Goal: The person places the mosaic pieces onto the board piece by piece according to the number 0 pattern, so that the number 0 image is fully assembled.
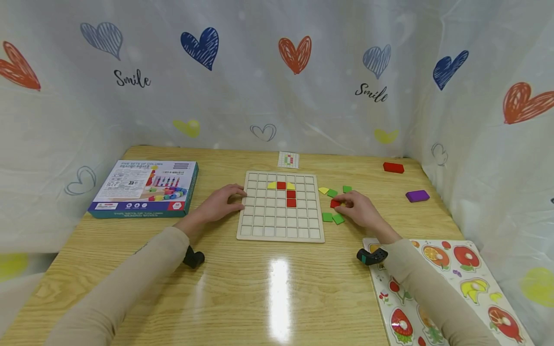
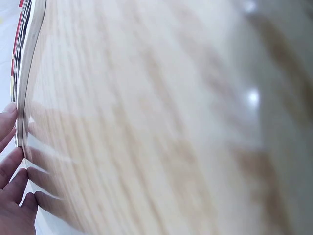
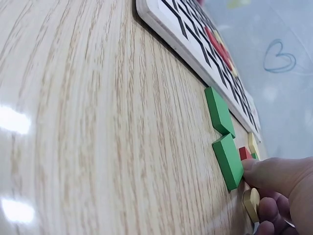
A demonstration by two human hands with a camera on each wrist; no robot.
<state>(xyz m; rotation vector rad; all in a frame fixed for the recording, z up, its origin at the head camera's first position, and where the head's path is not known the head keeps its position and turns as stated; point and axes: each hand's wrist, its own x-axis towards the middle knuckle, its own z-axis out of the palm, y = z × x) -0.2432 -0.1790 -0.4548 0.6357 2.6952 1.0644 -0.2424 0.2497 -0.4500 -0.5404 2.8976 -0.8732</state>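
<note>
A wooden grid board [image 1: 264, 218] lies mid-table, with red squares [image 1: 291, 198] and yellow quarter-round tiles [image 1: 271, 185] in its upper cells. At the board's left edge, the fingertips of my left hand [image 1: 220, 203] touch the rim, thumb nearer me. My right hand [image 1: 358, 209] is just right of the board, thumb and forefinger pinching a red tile [image 1: 334, 203] low over the table. Around it lie several green tiles [image 1: 327, 217] and a yellow tile [image 1: 323, 191]. In the right wrist view, another pale yellow piece [image 3: 251, 204] shows beneath the curled fingers.
A small pattern card [image 1: 288, 160] lies behind the board. The boxed bead set [image 1: 144, 188] is at left. A fruit puzzle board [image 1: 454, 278] lies under the right forearm. A red block [image 1: 393, 167] and a purple block [image 1: 417, 196] sit at far right.
</note>
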